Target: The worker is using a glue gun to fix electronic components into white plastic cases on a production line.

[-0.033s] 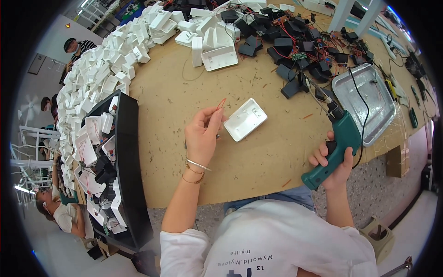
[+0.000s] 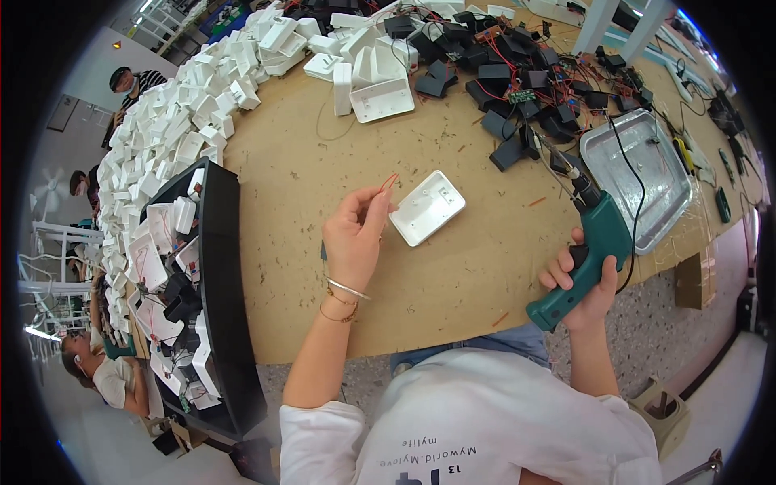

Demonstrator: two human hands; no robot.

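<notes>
Case (image 2: 428,208), white, open side up, one: lying on the worktop (image 2: 453,299) near the middle of the view; clock hours below are read from it, with 12 at the top. Left hand (image 2: 356,230), one: between 8 and 9 o'clock, thumb and fingers pinched narrow on a thin red wire (image 2: 391,182) whose end shows above them; fingertips at the case's near left edge, contact uncertain. Right hand (image 2: 584,283), one: at 4 o'clock, wrapped around the grip of a green pistol-shaped tool (image 2: 608,230), its nozzle pointing up and left. Black cord (image 2: 642,190), one: crossing the tray (image 2: 681,202), metal, shallow, at 3 o'clock. Pliers (image 2: 688,155), yellow-handled: just beyond the tray. Black boxes (image 2: 511,153), many, heaped with red wires: 1 o'clock. White cases (image 2: 381,100), a small group: 11 o'clock. White heap (image 2: 178,113), large, of similar housings: 10 o'clock. Bin (image 2: 222,307), black, long: 8 o'clock, holding white housings, black parts and wires. Co-worker (image 2: 117,372), one, in a pale top: far out between 8 and 9 o'clock, beyond the bin.
</notes>
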